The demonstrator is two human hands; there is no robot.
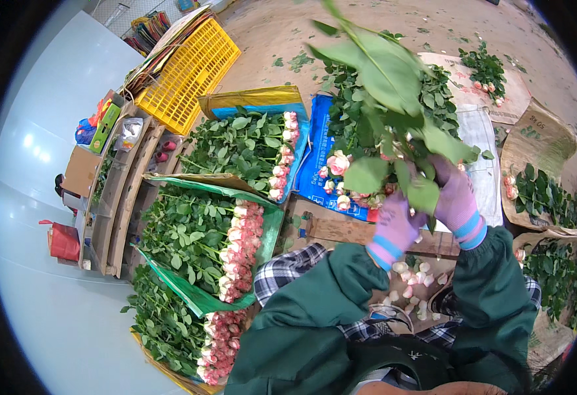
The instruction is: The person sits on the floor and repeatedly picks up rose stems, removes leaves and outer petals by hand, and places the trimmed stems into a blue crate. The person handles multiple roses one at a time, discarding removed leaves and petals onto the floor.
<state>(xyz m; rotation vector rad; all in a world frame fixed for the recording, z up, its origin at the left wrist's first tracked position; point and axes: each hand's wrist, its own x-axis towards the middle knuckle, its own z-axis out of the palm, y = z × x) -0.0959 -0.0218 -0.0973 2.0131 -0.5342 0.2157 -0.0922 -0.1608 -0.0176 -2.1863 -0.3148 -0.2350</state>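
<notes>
Both my hands wear pink-purple knit gloves with blue-striped cuffs. My left hand (392, 227) and my right hand (456, 197) meet around the lower end of a leafy rose stem (362, 49), which rises towards the camera. Its large leaves (392, 81) are blurred and cover part of the fingers; the flower head is hidden. Behind the hands a pile of cut roses (339, 163) with pale pink blooms lies on a blue woven sack (320, 140) and a white sack (481, 153). Loose petals (419, 279) are scattered on the ground below my wrists.
Rose bundles (241, 247) lie in green and yellow-blue sack wraps at left. A wooden plank (340, 231) crosses before my knees. Beyond stand a yellow plastic crate (189, 74) and a wooden rack (120, 197). More roses (540, 192) lie on brown sacks (540, 138) at right.
</notes>
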